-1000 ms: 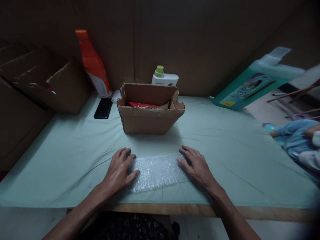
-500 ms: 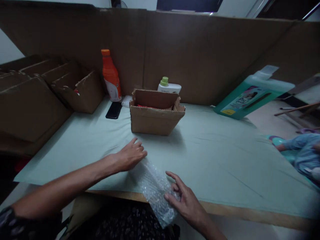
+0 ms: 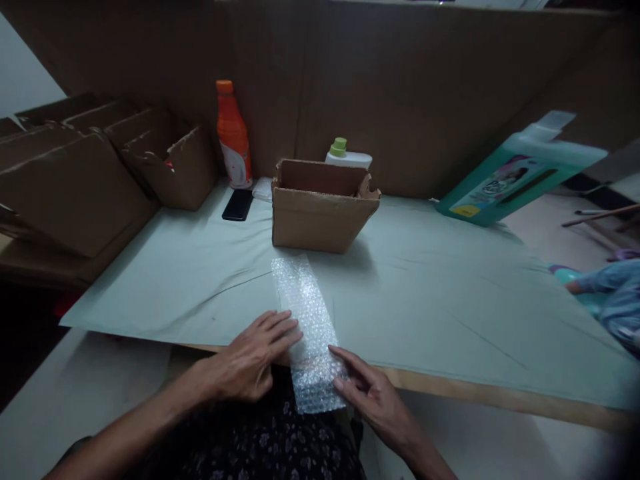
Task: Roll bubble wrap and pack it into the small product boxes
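Note:
A narrow strip of clear bubble wrap (image 3: 313, 327) lies across the table's front edge, its near end sticking out over my lap. My left hand (image 3: 255, 357) is at its left side, fingers stretched out and the tips resting on the edge of the wrap. On the other side, my right hand (image 3: 375, 397) holds the right edge near the lower end, with the thumb on the wrap and some fingers hidden. Just beyond the strip's far end stands an open cardboard box (image 3: 320, 217); its contents are barely visible.
Behind the box is a white bottle with a green cap (image 3: 347, 157). An orange bottle (image 3: 233, 143), a black phone (image 3: 237, 205) and cardboard bins (image 3: 175, 170) are to the left. A green liquid jug (image 3: 515, 173) leans at right. A person's arm (image 3: 597, 280) shows far right.
The bubble wrap now lies flat and straighter, its far end showing on the table. My left hand has come back from the far end to the strip's left side. The view has tilted down.

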The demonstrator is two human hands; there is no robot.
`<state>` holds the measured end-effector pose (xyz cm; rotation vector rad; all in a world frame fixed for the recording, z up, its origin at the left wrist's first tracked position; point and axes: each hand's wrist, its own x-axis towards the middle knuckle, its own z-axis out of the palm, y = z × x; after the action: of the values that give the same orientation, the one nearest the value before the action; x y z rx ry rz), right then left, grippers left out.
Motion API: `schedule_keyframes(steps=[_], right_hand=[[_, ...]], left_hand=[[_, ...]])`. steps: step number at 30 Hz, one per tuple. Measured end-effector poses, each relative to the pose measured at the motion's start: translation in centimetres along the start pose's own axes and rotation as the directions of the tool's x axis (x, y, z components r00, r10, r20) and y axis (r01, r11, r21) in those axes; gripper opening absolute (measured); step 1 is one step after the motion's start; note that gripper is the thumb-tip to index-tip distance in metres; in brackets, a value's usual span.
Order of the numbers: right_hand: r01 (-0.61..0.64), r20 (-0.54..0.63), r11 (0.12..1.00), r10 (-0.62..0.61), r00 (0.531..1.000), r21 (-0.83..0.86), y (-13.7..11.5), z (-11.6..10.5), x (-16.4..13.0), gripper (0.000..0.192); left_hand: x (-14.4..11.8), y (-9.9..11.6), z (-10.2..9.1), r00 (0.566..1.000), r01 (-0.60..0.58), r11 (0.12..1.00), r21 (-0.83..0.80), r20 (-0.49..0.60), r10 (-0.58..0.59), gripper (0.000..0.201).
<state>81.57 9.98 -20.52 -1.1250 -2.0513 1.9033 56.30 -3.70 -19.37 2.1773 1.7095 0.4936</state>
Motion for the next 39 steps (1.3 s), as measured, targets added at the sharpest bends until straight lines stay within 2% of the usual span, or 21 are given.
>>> schedule_keyframes(steps=[3,4,6,7,9,11,13,14,15,16,18,19,20,22,24,27,30,34,36,39], right_hand=[[-0.057,0.019,0.984,0.054,0.998,0.168,0.0,0.8,0.3,0.045],[-0.060,0.005,0.967,0.061,0.998,0.247,0.0,1.2,0.3,0.044],[-0.038,-0.033,0.920,0.055,0.998,0.389,-0.2,1.9,0.1,0.042],[-0.022,-0.045,0.897,0.046,0.998,0.442,-0.3,2.2,-0.1,0.042],[0.015,-0.051,0.866,0.012,0.999,0.499,-0.4,2.6,-0.6,0.046],[0.105,-0.085,0.871,-0.073,0.994,0.480,-0.3,2.6,-1.3,0.050],[0.280,-0.185,0.907,-0.231,0.955,0.314,-0.1,2.3,-1.8,0.044],[0.386,-0.230,0.910,-0.348,0.909,0.151,0.0,2.1,-1.8,0.038],[0.485,-0.236,0.873,-0.482,0.844,-0.049,0.0,1.9,-1.7,0.034],[0.563,-0.194,0.786,-0.612,0.766,-0.258,0.0,1.7,-1.4,0.033],[0.630,-0.001,0.514,-0.775,0.632,-0.582,-0.3,1.6,-0.1,0.040],[0.630,0.105,0.379,-0.798,0.593,-0.678,-0.5,1.7,0.7,0.043],[0.611,0.182,0.272,-0.796,0.577,-0.744,-0.7,1.8,1.7,0.044],[0.541,0.245,0.155,-0.767,0.594,-0.827,-1.1,2.1,3.4,0.040],[0.496,0.252,0.117,-0.748,0.614,-0.861,-1.4,2.3,4.7,0.034],[0.532,0.311,0.088,-0.728,0.612,-0.842,-1.6,2.1,5.4,0.038],[0.565,0.360,0.076,-0.699,0.617,-0.821,-1.8,1.8,5.6,0.042],[0.569,0.355,0.108,-0.683,0.638,-0.815,-2.2,1.7,6.3,0.033],[0.576,0.357,0.113,-0.683,0.637,-0.810,-2.6,1.8,6.7,0.028],[0.586,0.351,0.119,-0.699,0.623,-0.802,-3.0,1.8,6.7,0.024]], left_hand=[[-2.1,1.4,2.6,1.000,-0.024,0.997,-0.075,0.012,0.025,0.101],[-2.2,1.7,3.4,0.999,-0.028,0.996,-0.085,-0.021,0.026,0.099],[-1.8,1.9,4.9,0.988,-0.003,0.993,-0.116,-0.154,-0.015,0.085],[-1.4,2.0,5.4,0.970,0.023,0.988,-0.152,-0.238,-0.059,0.073],[-0.6,2.1,5.8,0.902,0.102,0.957,-0.273,-0.381,-0.205,0.053],[0.2,2.2,5.6,0.810,0.211,0.874,-0.437,-0.422,-0.407,0.039],[0.9,2.3,4.9,0.730,0.317,0.763,-0.563,-0.368,-0.575,0.034],[1.3,2.2,4.5,0.707,0.356,0.719,-0.597,-0.331,-0.625,0.034],[1.6,2.1,4.2,0.694,0.386,0.690,-0.613,-0.300,-0.655,0.036],[1.9,1.9,4.0,0.686,0.407,0.675,-0.615,-0.282,-0.671,0.039],[2.4,1.5,3.8,0.671,0.438,0.669,-0.601,-0.277,-0.688,0.045],[2.6,1.3,3.8,0.665,0.450,0.669,-0.592,-0.279,-0.693,0.048],[2.8,1.2,3.8,0.660,0.459,0.672,-0.582,-0.283,-0.696,0.049],[3.1,0.9,3.9,0.657,0.471,0.680,-0.562,-0.291,-0.695,0.051],[3.1,0.8,4.0,0.656,0.476,0.686,-0.550,-0.296,-0.694,0.052],[2.7,0.9,4.2,0.652,0.476,0.695,-0.539,-0.314,-0.690,0.054],[2.3,0.9,4.6,0.647,0.469,0.738,-0.485,-0.381,-0.661,0.054],[2.1,0.4,5.2,0.652,0.468,0.805,-0.364,-0.473,-0.593,0.058],[1.9,0.2,5.2,0.651,0.429,0.848,-0.312,-0.544,-0.530,0.060],[1.3,0.6,4.9,0.666,0.314,0.925,-0.214,-0.645,-0.375,0.063]])
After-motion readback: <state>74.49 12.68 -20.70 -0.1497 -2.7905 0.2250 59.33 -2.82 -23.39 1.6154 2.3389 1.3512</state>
